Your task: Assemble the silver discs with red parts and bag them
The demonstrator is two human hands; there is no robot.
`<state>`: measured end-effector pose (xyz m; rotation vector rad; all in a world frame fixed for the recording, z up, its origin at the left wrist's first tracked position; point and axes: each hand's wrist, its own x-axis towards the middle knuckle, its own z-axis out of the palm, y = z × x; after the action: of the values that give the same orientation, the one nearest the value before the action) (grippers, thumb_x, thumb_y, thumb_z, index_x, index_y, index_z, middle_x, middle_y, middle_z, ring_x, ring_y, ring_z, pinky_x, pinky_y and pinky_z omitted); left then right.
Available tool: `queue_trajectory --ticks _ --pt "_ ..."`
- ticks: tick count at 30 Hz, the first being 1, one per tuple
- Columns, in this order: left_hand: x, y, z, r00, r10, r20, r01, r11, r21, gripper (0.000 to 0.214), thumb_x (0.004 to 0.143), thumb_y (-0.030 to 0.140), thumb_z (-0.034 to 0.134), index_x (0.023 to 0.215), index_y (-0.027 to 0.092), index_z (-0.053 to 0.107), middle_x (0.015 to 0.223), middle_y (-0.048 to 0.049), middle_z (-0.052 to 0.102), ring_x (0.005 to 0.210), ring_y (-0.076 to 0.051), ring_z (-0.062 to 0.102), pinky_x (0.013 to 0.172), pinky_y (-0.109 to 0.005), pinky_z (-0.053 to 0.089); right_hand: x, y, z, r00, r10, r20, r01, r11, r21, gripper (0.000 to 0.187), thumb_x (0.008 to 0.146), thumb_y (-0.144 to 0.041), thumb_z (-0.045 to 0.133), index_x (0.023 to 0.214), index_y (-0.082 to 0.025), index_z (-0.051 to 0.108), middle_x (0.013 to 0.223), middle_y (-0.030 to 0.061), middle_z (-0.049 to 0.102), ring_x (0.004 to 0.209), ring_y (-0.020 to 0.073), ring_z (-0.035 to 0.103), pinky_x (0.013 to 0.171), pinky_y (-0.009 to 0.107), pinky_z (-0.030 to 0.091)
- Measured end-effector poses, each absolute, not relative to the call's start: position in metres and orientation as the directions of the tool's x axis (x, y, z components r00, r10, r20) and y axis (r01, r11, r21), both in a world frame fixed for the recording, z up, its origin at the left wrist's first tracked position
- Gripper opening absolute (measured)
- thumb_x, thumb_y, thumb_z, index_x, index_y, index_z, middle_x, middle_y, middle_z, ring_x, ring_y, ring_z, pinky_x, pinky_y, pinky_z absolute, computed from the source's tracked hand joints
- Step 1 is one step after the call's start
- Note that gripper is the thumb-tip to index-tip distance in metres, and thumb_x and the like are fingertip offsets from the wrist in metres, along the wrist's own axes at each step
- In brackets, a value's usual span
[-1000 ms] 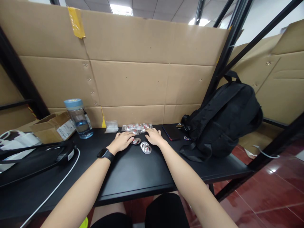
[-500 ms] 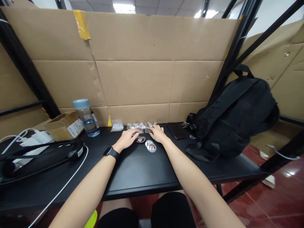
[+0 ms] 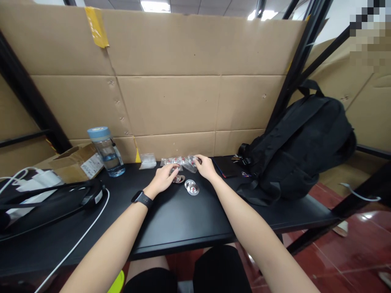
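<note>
Nearest to me is the person's lap in black clothing [image 3: 216, 270], below the front edge of the black desk [image 3: 183, 230]. A white cable [image 3: 90, 228] runs along the left side of the desk. Past a bare stretch of desktop, a loose pair of shiny discs [image 3: 193, 189] lies overlapping, just right of the left hand and apart from it.

I see the left hand [image 3: 165, 178], a dark watch [image 3: 142, 198] on its wrist, with its grip narrow around a small shiny round piece [image 3: 174, 170]; I cannot tell whether it is pinched or only touched. More discs [image 3: 181, 179] lie just beside those fingers. The right hand [image 3: 206, 166] has its grip narrow too, holding a clear packet [image 3: 191, 164] by its right end, at the end of a row of clear packets [image 3: 171, 161] with red and silver contents.

Farther over, I have thin plastic bags [image 3: 148, 161] on the left and a dark flat object [image 3: 225, 166] on the right, near a black backpack [image 3: 302, 150]. A blue-capped bottle [image 3: 110, 156] stands upright beside an open carton [image 3: 75, 162]. Behind it all rises a cardboard wall [image 3: 171, 106].
</note>
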<state>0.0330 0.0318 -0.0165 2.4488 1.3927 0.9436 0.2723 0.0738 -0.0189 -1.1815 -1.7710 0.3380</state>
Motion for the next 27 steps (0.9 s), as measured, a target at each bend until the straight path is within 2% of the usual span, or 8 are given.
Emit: queue_trajectory --ticks 3,6,9,13,14,18,22,27 --pt "0.035 0.029 -0.015 0.305 0.861 0.407 0.71 -0.491 0.505 0.045 0.103 0.05 0.035 0.132 0.025 0.059 0.133 -0.0058 0.067 0.126 -0.025 0.06 0.109 -0.04 0.042 0.266 0.065 -0.012 -0.067 0.802 0.594 0.375 0.572 -0.73 0.02 0.086 -0.031 0.06 0.1 -0.021 0.07 0.095 0.0059 0.076 0.084 0.0216 0.069 0.081 0.034 0.053" --pt "0.037 0.027 -0.013 0.257 0.882 0.395 0.657 -0.459 0.598 0.048 0.102 0.053 0.034 0.129 0.025 0.062 0.12 -0.0053 0.072 0.117 -0.025 0.065 0.104 -0.039 0.046 0.258 0.054 -0.007 -0.093 0.782 0.616 0.241 0.618 -0.748 0.023 0.084 -0.033 0.063 0.102 -0.021 0.068 0.092 0.0042 0.075 0.081 0.0195 0.069 0.077 0.031 0.053" --pt "0.037 0.028 -0.014 0.263 0.871 0.414 0.575 -0.486 0.658 0.052 0.1 0.058 0.035 0.118 0.023 0.07 0.114 -0.0051 0.075 0.111 -0.025 0.067 0.101 -0.036 0.049 0.253 0.046 -0.005 -0.126 0.788 0.602 0.215 0.614 -0.759 0.022 0.082 -0.034 0.065 0.1 -0.021 0.067 0.081 0.0012 0.072 0.069 0.0169 0.065 0.068 0.028 0.05" --pt "0.036 0.03 -0.016 0.229 0.877 0.422 0.468 -0.479 0.742 0.07 0.103 0.058 0.018 0.106 0.018 0.075 0.116 -0.0065 0.075 0.114 -0.024 0.066 0.105 -0.036 0.047 0.25 0.044 -0.005 -0.165 0.8 0.576 0.206 0.599 -0.773 0.018 0.079 -0.035 0.068 0.091 -0.021 0.066 0.072 -0.0007 0.068 0.061 0.0147 0.059 0.061 0.026 0.045" --pt "0.036 0.03 -0.016 0.229 0.881 0.415 0.482 -0.473 0.737 0.067 0.102 0.059 0.022 0.107 0.018 0.075 0.117 -0.0063 0.075 0.114 -0.025 0.066 0.104 -0.036 0.047 0.25 0.045 -0.005 -0.173 0.804 0.569 0.19 0.594 -0.782 0.019 0.078 -0.035 0.069 0.089 -0.02 0.066 0.072 -0.0005 0.069 0.061 0.0148 0.059 0.061 0.026 0.045" --pt "0.036 0.029 -0.016 0.281 0.86 0.425 0.615 -0.502 0.608 0.04 0.088 0.052 0.059 0.11 0.022 0.074 0.117 -0.005 0.075 0.109 -0.027 0.067 0.099 -0.035 0.05 0.25 0.049 -0.008 -0.177 0.839 0.514 0.098 0.535 -0.839 0.022 0.077 -0.038 0.07 0.088 -0.019 0.066 0.072 0.0011 0.069 0.065 0.0167 0.063 0.067 0.029 0.049" --pt "0.035 0.029 -0.017 0.343 0.839 0.422 0.647 -0.537 0.542 0.025 0.085 0.042 0.062 0.098 0.024 0.074 0.105 -0.0019 0.077 0.096 -0.024 0.07 0.092 -0.033 0.051 0.249 0.05 -0.01 -0.155 0.869 0.47 0.05 0.482 -0.875 0.026 0.075 -0.041 0.072 0.087 -0.019 0.067 0.071 0.0017 0.07 0.065 0.0179 0.064 0.067 0.031 0.051" --pt "0.035 0.03 -0.018 0.321 0.835 0.448 0.661 -0.536 0.525 0.024 0.084 0.042 0.064 0.096 0.024 0.074 0.102 -0.001 0.077 0.092 -0.023 0.069 0.088 -0.032 0.051 0.249 0.051 -0.01 -0.144 0.873 0.465 0.029 0.474 -0.88 0.025 0.074 -0.039 0.072 0.086 -0.018 0.068 0.07 0.0017 0.07 0.064 0.0174 0.064 0.066 0.03 0.05"
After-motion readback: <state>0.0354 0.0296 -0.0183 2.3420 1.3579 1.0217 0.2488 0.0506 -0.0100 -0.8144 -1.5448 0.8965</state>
